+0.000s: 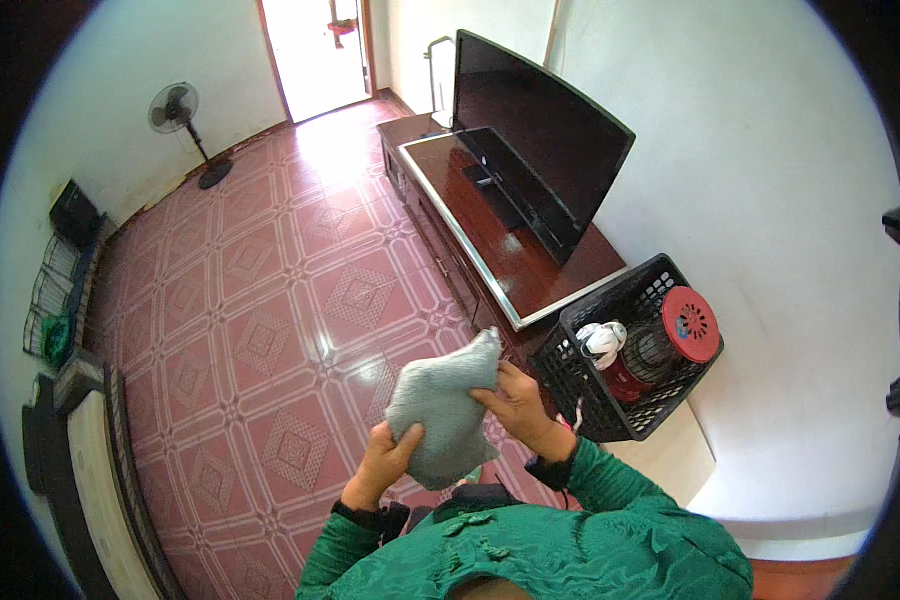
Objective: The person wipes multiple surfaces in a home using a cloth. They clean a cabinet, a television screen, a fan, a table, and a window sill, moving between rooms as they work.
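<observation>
A folded grey-green cloth [442, 412] is held up in front of me, above the tiled floor. My left hand [386, 461] pinches its lower left edge, thumb on top. On the right side, my right hand [521, 405] grips the cloth between thumb and fingers. One corner of the cloth sticks up beyond my right hand. The fingers under the cloth are hidden.
Ahead to the right, a flat-screen television [540, 135] stands on a dark wooden cabinet [495, 225]. Close by my right arm is a black plastic crate [570, 390] holding a red-topped object [690, 322] and a white bag [602, 341]. A pedestal fan [187, 127] stands near the far wall.
</observation>
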The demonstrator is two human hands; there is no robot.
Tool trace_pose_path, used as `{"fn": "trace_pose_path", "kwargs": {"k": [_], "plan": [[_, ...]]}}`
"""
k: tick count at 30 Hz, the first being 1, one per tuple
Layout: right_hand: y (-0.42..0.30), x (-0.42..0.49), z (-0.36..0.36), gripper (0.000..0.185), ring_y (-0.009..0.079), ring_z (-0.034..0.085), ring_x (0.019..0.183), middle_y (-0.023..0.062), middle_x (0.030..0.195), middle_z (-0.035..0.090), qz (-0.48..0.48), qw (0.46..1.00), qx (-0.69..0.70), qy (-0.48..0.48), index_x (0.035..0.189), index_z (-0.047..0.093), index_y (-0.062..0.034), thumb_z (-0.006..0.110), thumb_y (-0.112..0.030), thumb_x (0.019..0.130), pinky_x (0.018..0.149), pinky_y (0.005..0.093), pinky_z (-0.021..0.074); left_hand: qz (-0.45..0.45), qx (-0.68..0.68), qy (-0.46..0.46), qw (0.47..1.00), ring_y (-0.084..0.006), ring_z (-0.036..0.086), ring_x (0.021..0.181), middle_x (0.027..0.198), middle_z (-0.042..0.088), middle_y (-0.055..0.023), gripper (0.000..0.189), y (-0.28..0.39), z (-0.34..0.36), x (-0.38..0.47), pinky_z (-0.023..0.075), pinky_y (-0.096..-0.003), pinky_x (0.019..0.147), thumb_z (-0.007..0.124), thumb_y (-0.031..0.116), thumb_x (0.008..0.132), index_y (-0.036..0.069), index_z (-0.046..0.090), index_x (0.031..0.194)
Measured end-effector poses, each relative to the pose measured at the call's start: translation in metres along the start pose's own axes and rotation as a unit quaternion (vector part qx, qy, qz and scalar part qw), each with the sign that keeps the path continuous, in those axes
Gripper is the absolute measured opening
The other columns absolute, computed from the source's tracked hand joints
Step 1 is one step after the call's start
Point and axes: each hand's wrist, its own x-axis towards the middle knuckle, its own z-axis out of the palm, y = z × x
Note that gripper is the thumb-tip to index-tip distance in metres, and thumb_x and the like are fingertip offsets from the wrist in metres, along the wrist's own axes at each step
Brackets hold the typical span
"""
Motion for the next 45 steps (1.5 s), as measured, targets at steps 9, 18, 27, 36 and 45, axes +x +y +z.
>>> {"fn": "trace_pose_path", "kwargs": {"k": [9, 18, 27, 36, 45], "plan": [[-0.001, 0.126, 0.103, 0.035, 0.0339, 0.065, 0.079, 0.0232, 0.086, 0.063, 0.139, 0.956, 0.245, -0.085, 0.093, 0.061, 0.0015, 0.067, -0.033, 0.090, 0.067, 0.0389, 0.0477, -0.152, -0.487, 0.065, 0.858, -0.0326, 0.051, 0.124, 0.140, 0.048, -0.0145, 0.072, -0.013, -0.076, 0.027, 0.0433, -0.0482, 0.101, 0.064, 0.037, 0.088, 0.001, 0.036, 0.144], [0.009, 0.210, 0.134, 0.082, 0.0388, 0.055, 0.119, 0.0275, 0.126, 0.056, -0.099, 0.975, -0.132, -0.146, 0.141, 0.041, -0.0011, 0.075, -0.041, 0.078, 0.100, 0.0452, 0.0429, -0.174, -0.429, -0.043, 0.885, -0.0359, 0.055, 0.119, 0.132, 0.054, -0.0199, 0.066, 0.024, -0.183, 0.124, 0.0461, -0.0492, 0.100, 0.062, 0.028, 0.085, -0.004, 0.041, 0.138], [0.054, 0.193, 0.079, 0.064, 0.0291, 0.064, 0.107, 0.0195, 0.117, 0.065, 0.176, 0.944, 0.122, -0.251, 0.129, 0.057, -0.0047, 0.079, -0.019, 0.071, 0.095, 0.0388, 0.0478, -0.167, -0.009, -0.395, 0.903, -0.0213, 0.060, 0.107, 0.118, 0.063, -0.0123, 0.050, 0.052, -0.158, 0.268, 0.0486, -0.0353, 0.092, 0.067, 0.019, 0.090, -0.005, 0.051, 0.130], [0.046, 0.175, -0.130, 0.044, 0.0216, 0.065, 0.093, 0.0126, 0.106, 0.068, 0.254, 0.864, 0.071, 0.429, 0.118, 0.061, 0.0020, 0.073, -0.024, 0.085, 0.085, 0.0367, 0.0522, -0.090, 0.026, -0.398, 0.912, -0.0203, 0.065, 0.100, 0.117, 0.064, -0.0117, 0.040, 0.099, -0.106, 0.426, 0.0519, -0.0330, 0.083, 0.061, 0.020, 0.095, 0.001, 0.055, 0.130], [0.022, 0.302, -0.253, 0.036, 0.0377, 0.057, 0.104, 0.0230, 0.110, 0.058, -0.041, 0.733, -0.490, 0.470, 0.109, 0.057, 0.0025, 0.071, -0.016, 0.081, 0.091, 0.0458, 0.0456, -0.046, 0.007, -0.374, 0.926, -0.0182, 0.066, 0.096, 0.111, 0.067, -0.0090, 0.035, 0.114, -0.074, 0.533, 0.0527, -0.0303, 0.080, 0.057, 0.018, 0.097, 0.002, 0.056, 0.128]]}}
